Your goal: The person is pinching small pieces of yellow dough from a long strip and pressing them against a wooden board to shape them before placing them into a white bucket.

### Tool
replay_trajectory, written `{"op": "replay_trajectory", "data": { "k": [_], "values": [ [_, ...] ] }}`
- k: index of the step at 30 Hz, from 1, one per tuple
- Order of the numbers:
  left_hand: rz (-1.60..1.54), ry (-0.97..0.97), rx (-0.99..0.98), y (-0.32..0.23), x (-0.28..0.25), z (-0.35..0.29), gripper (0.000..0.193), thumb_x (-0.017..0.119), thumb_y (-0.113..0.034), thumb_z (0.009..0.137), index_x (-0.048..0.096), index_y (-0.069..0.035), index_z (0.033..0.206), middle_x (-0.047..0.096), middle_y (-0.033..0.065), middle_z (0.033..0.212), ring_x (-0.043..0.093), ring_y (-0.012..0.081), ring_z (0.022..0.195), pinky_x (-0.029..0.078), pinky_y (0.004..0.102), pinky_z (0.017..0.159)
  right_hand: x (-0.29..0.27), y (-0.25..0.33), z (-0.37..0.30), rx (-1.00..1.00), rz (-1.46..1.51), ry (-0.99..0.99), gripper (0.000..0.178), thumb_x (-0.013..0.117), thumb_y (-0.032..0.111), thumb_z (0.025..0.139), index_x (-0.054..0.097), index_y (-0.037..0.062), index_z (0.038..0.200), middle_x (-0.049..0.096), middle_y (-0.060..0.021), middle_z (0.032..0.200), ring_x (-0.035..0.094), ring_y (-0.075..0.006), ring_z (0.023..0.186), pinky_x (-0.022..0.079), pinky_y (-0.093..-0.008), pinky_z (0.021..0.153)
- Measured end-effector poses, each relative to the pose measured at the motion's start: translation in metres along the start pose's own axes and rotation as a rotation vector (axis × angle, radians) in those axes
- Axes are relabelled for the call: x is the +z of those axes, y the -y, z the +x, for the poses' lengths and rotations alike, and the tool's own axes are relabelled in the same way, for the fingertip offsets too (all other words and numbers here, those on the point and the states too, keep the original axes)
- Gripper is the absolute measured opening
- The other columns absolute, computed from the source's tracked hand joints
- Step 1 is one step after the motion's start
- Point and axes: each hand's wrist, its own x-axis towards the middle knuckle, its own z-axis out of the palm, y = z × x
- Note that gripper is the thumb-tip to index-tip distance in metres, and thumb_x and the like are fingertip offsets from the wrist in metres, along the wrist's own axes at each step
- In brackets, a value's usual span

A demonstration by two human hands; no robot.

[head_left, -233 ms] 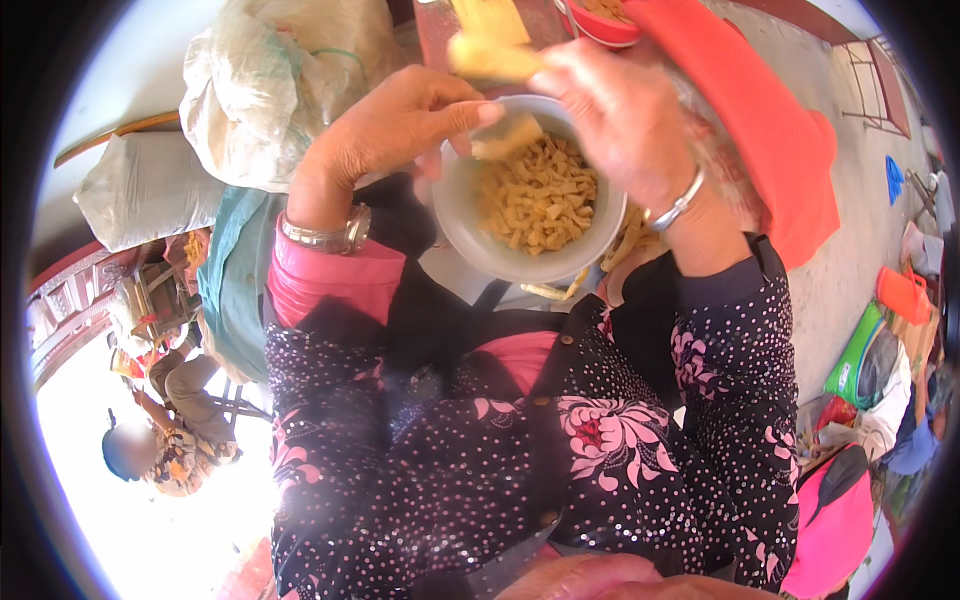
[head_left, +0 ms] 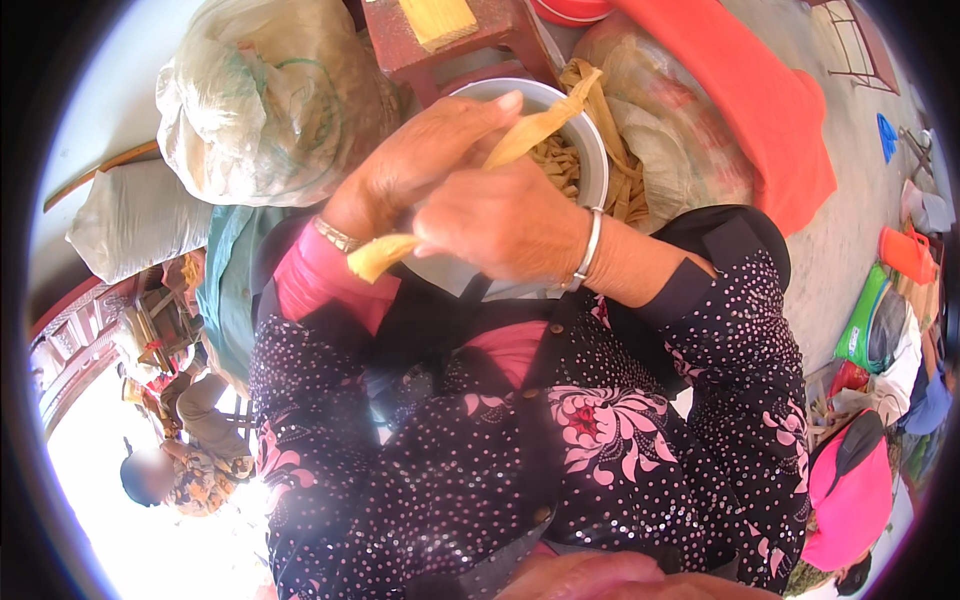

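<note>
A flat yellow strip [head_left: 545, 122], like a ribbon, runs between my two hands. My right hand [head_left: 505, 220], with a silver bangle at the wrist, is closed on it, and a short end sticks out past the thumb. Partly behind it, my left hand [head_left: 425, 150] is bent round the strip with its thumb raised; its fingertips are hidden. Just beneath both hands stands a white tub [head_left: 603, 150] holding many short, yellowish folded pieces [head_left: 557, 165]. More long strips [head_left: 622, 185] hang beside the tub's right side.
Beyond the tub is a reddish-brown stool [head_left: 425, 62] with a yellow stack [head_left: 440, 20] on it. A bulging whitish sack [head_left: 265, 110] stands left; another sack [head_left: 680, 140] lies right, partly under a red cloth [head_left: 740, 90]. Another person [head_left: 205, 440] sits at far left.
My right hand has swung from beyond the tub's right side down and left, across my left hand, carrying the strip. My view has shifted slightly, so more of the stool shows.
</note>
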Motion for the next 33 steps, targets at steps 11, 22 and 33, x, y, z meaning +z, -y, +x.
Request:
{"op": "replay_trajectory", "data": {
  "k": [11, 22, 33],
  "values": [
    [-0.397, -0.151, -0.078, -0.014, 0.017, 0.02, 0.034, 0.06, -0.028, 0.094, 0.061, 0.0, 0.113, 0.063, 0.0038, 0.084, 0.058, 0.0094, 0.072, 0.05, 0.0245, 0.068, -0.021, 0.017, -0.001, 0.408, 0.313, -0.04, 0.016, 0.063, 0.021, 0.09, 0.06, 0.0053, 0.089, 0.058, -0.0097, 0.075, 0.061, -0.0291, 0.067, 0.046, -0.0369, 0.059],
    [0.225, -0.17, 0.114, 0.006, -0.007, 0.035, 0.021, 0.06, -0.02, 0.094, 0.063, -0.001, 0.101, 0.061, -0.0009, 0.079, 0.052, 0.0051, 0.063, 0.044, 0.0204, 0.058, -0.039, 0.009, -0.002, 0.523, 0.275, -0.228, 0.016, 0.057, 0.019, 0.094, 0.057, 0.0037, 0.09, 0.057, -0.0131, 0.074, 0.06, -0.0311, 0.067, 0.047, -0.0378, 0.06],
    [0.958, -0.499, 0.699, -0.019, 0.008, 0.017, 0.013, 0.06, -0.003, 0.089, 0.065, -0.003, 0.101, 0.064, 0.0019, 0.086, 0.062, 0.0134, 0.071, 0.049, 0.0239, 0.066, -0.059, -0.055, 0.002, 0.611, 0.199, -0.332, 0.022, 0.05, 0.019, 0.099, 0.054, -0.0003, 0.09, 0.052, -0.0073, 0.071, 0.049, -0.0147, 0.064, 0.042, -0.0298, 0.059]
  ]
}}
